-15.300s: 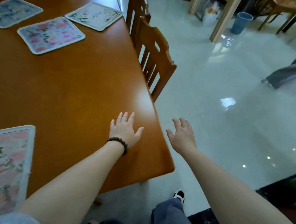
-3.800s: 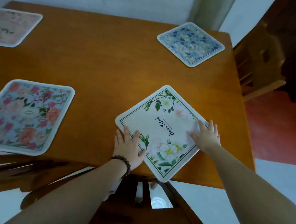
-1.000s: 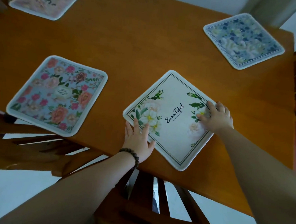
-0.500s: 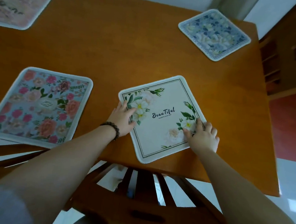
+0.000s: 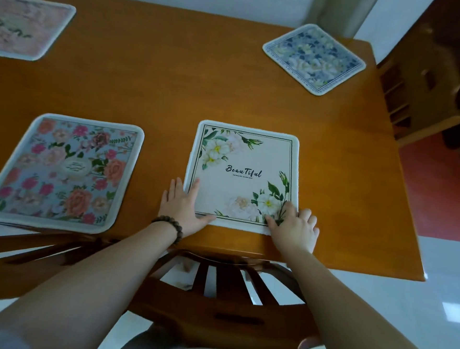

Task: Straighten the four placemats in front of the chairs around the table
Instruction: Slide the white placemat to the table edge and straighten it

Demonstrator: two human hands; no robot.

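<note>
A white placemat [image 5: 244, 172] with white flowers and the word "Beautiful" lies square to the near table edge, in front of a wooden chair [image 5: 219, 304]. My left hand [image 5: 184, 208] presses flat on its near left corner. My right hand [image 5: 293, 227] lies flat on its near right corner. A pink-and-blue floral placemat [image 5: 63, 172] sits to the left, roughly square to the edge. A blue floral placemat [image 5: 314, 57] at the far right lies turned like a diamond. A pale pink placemat [image 5: 24, 26] lies at the far left.
The orange wooden table [image 5: 175, 88] fills the view. A second chair [image 5: 420, 86] stands at the table's right end, and another chair back [image 5: 28, 244] is at the near left. White floor lies below, red floor at the right, a white wall behind.
The white placemat has turned from a skewed angle to square with the table edge. Both hands slid down to its near corners.
</note>
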